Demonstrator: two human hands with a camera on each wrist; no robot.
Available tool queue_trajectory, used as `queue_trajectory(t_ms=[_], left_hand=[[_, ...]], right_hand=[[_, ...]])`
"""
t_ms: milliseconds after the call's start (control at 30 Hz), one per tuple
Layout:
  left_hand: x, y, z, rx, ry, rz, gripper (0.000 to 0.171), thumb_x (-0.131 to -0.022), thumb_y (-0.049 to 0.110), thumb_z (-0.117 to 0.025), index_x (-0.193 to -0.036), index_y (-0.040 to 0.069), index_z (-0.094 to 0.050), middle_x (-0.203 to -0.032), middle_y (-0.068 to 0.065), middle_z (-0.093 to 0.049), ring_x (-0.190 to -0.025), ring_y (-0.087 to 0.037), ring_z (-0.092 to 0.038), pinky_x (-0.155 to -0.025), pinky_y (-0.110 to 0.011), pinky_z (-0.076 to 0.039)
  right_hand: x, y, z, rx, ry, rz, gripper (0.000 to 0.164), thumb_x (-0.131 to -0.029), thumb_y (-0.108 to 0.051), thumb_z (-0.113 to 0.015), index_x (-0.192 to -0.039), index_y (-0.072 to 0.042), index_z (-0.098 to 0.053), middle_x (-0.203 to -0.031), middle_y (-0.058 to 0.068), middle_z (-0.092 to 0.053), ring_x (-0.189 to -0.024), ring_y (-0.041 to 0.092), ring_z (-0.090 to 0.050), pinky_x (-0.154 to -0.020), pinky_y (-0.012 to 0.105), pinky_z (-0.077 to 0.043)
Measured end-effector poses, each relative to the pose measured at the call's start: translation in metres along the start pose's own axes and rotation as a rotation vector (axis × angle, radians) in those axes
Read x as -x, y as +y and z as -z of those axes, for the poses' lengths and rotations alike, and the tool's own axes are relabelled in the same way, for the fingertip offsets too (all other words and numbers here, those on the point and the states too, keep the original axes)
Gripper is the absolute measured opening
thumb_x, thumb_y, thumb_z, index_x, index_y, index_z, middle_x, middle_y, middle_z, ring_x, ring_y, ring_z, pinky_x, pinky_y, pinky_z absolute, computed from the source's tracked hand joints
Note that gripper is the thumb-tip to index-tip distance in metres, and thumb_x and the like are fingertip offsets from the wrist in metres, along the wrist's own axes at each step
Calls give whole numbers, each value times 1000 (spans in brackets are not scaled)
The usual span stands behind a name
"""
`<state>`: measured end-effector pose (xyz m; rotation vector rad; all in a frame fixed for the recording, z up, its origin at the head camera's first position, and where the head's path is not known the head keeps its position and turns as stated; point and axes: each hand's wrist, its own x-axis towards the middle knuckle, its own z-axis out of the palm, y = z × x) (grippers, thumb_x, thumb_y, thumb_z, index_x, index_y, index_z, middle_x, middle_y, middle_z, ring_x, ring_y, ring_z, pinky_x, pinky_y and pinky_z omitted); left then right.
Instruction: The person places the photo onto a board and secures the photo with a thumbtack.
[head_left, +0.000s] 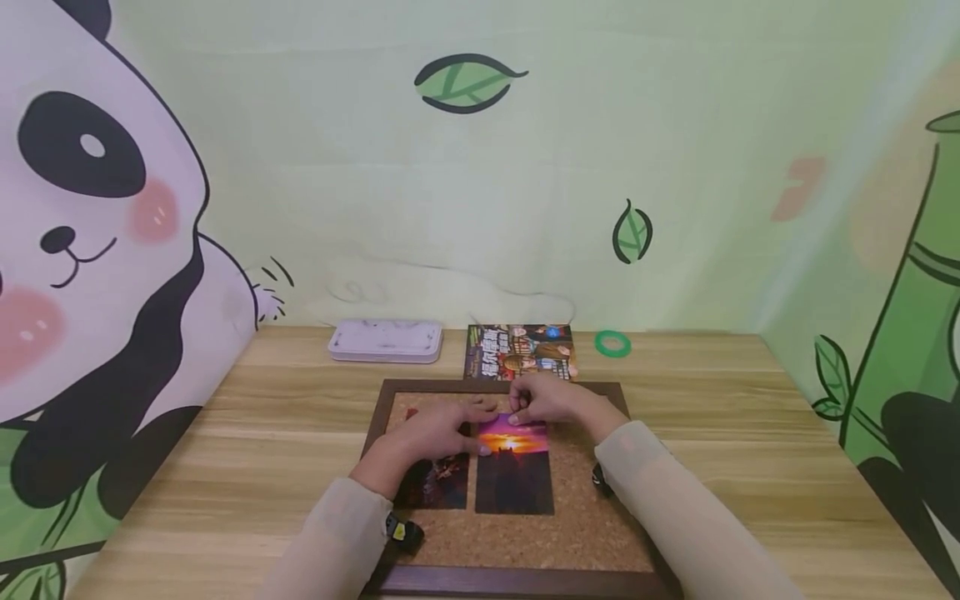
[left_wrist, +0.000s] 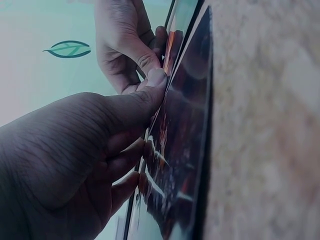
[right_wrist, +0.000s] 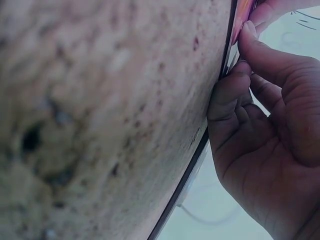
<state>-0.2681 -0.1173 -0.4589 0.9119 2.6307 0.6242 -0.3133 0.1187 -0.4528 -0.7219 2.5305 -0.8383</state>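
Note:
A sunset photo (head_left: 513,479) with a purple and orange sky lies on the cork board (head_left: 592,533). To its left is a darker photo (head_left: 450,492), partly covered by my left hand (head_left: 438,429). The left fingers are spread over the two photos, and the thumb touches the sunset photo's left edge. At that photo's top edge, my right hand (head_left: 551,398) has its fingers curled and its thumb on the print, pinching there. In the right wrist view, the right hand (right_wrist: 270,115) sits low against the cork; its fingertips are partly hidden.
The board has a dark brown frame (head_left: 517,581). Behind it on the wooden table stand a white tin case (head_left: 386,341), a colourful printed booklet (head_left: 517,352) and a green tape ring (head_left: 612,343). A wall cloth with panda and leaf drawings hangs behind the table.

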Motion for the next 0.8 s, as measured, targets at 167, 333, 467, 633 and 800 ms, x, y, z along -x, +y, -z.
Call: queue_trajectory(t_ms=[167,333,467,633,800], left_hand=[[-2,0,3,-22,-14,1,61,-93,40,-72,-147,22,-53,-157,-3,-41,-141,-28,-42,-111,-51,-36],[-3,-2,11,-59,-36,-34,53,-96,37,-69,-144,21,-57,-152,-2,-48,-135,-24,-49,-109,-47,-40],[0,-7,24,-99,-8,-25,44,-97,37,-66,-138,20,-64,-146,-1,-55,-134,-22,-51,-108,-47,-41],[6,-13,49,-92,112,51,37,-98,32,-65,-133,18,-67,-137,-2,-62,-127,-24,-56,-105,-49,-43],[12,-18,72,-192,217,51,41,-99,35,-64,-135,15,-64,-135,-5,-63,-126,-30,-57,-105,-52,-42]], right_hand=[[-1,2,2,13,-8,15,14,-90,-20,-77,-88,-13,-65,-81,0,-60,-74,15,-54,-64,29,-45],[-1,6,4,7,-25,30,11,-92,-21,-75,-93,-15,-66,-86,0,-62,-78,16,-56,-69,32,-47],[4,8,6,-22,-40,52,12,-96,-26,-71,-101,-17,-66,-92,-3,-64,-84,15,-58,-73,33,-49],[12,4,20,-30,50,115,19,-99,-29,-66,-111,-14,-66,-100,-1,-67,-91,17,-62,-79,37,-52],[16,1,39,33,197,180,39,-99,-37,-65,-129,-12,-63,-120,6,-67,-113,24,-62,-95,45,-50]])
